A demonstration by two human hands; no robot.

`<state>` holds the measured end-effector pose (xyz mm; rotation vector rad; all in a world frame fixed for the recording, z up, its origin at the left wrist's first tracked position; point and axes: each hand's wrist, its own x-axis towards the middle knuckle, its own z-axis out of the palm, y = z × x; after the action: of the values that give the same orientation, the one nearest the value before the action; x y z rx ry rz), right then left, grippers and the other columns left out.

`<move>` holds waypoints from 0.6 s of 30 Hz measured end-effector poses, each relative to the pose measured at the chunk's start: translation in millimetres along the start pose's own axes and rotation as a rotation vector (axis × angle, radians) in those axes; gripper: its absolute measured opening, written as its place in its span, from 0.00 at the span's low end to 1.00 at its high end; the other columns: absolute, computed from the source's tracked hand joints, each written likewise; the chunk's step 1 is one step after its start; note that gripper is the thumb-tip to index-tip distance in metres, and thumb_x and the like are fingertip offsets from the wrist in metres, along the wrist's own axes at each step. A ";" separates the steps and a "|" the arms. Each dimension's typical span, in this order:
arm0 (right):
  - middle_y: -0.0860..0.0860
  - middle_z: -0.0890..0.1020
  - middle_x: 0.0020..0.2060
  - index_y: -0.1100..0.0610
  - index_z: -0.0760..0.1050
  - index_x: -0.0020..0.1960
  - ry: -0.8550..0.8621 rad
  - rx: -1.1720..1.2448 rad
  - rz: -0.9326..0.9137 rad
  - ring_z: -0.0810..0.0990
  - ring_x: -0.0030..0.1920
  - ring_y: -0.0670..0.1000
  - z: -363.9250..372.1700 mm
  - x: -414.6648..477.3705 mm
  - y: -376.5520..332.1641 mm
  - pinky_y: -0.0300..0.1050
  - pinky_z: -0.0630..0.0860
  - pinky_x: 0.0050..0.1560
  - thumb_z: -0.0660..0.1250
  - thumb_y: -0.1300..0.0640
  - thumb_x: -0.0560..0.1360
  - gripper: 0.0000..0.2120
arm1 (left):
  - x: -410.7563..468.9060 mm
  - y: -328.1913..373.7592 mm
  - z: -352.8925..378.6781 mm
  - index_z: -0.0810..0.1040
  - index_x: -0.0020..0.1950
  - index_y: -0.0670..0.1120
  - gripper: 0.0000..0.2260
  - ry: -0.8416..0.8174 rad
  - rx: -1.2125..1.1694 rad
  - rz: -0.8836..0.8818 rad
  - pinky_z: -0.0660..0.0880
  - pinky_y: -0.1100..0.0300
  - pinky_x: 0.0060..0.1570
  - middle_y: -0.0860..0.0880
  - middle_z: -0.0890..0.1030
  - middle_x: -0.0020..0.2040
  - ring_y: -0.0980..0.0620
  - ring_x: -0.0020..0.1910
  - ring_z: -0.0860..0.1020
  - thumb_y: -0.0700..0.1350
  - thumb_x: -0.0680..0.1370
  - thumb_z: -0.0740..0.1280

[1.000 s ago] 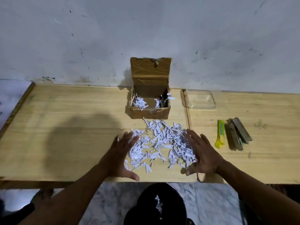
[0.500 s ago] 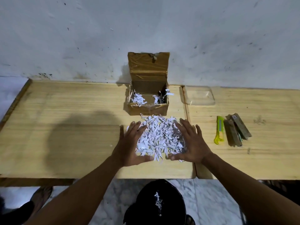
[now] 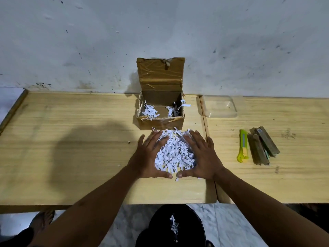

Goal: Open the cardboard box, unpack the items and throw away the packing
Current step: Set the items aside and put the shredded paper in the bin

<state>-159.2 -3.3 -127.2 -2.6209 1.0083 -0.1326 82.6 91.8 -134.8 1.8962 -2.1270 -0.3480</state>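
A heap of white shredded paper (image 3: 175, 154) lies on the wooden table (image 3: 71, 139) just in front of the open cardboard box (image 3: 161, 122). My left hand (image 3: 150, 155) presses against the heap's left side and my right hand (image 3: 201, 155) against its right side, fingers spread, thumbs almost meeting at the near edge. The box stands against the wall with its lid flap up; a few paper shreds (image 3: 150, 111) remain inside. Several flat brown packets (image 3: 261, 147) lie on the right table.
A yellow utility knife (image 3: 242, 146) lies beside the packets. A clear plastic tray (image 3: 219, 106) sits at the back right. A black bin (image 3: 174, 227) with some shreds in it stands on the floor below the table's near edge. A foot (image 3: 41, 220) shows bottom left.
Both hands have moved inward and toward the box, sweeping the scattered shreds into a tighter, taller heap between them.
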 end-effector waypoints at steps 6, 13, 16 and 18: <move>0.51 0.50 0.80 0.45 0.47 0.80 -0.059 -0.067 -0.072 0.44 0.80 0.53 6.6 22.9 9.2 0.69 0.44 0.74 0.60 0.18 0.60 0.57 | 15.0 -8.3 3.9 0.50 0.80 0.50 0.63 -0.067 0.040 0.007 0.46 0.39 0.76 0.47 0.51 0.81 0.48 0.80 0.46 0.84 0.55 0.61; 0.55 0.68 0.74 0.50 0.69 0.72 0.089 0.005 -0.165 0.61 0.77 0.58 29.2 28.9 6.9 0.64 0.54 0.74 0.63 0.35 0.74 0.32 | 17.2 -15.2 18.3 0.68 0.74 0.46 0.37 0.014 0.000 0.066 0.58 0.37 0.72 0.43 0.68 0.74 0.42 0.77 0.61 0.67 0.72 0.65; 0.58 0.77 0.64 0.56 0.76 0.65 0.180 0.021 -0.243 0.72 0.66 0.62 35.6 32.4 0.4 0.60 0.66 0.66 0.67 0.43 0.73 0.25 | 20.2 -11.4 24.6 0.74 0.67 0.43 0.28 0.107 -0.050 0.131 0.66 0.40 0.66 0.41 0.75 0.65 0.39 0.67 0.71 0.58 0.72 0.69; 0.57 0.79 0.59 0.57 0.77 0.62 0.222 -0.002 -0.263 0.76 0.58 0.60 37.1 31.3 -2.9 0.56 0.72 0.57 0.67 0.45 0.73 0.22 | 21.0 -6.1 25.8 0.77 0.63 0.43 0.24 0.151 -0.039 0.136 0.69 0.45 0.61 0.42 0.77 0.59 0.41 0.60 0.74 0.56 0.72 0.69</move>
<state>-126.5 -12.2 -162.1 -2.7752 0.7217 -0.4944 76.9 70.2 -160.3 1.6885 -2.1187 -0.2095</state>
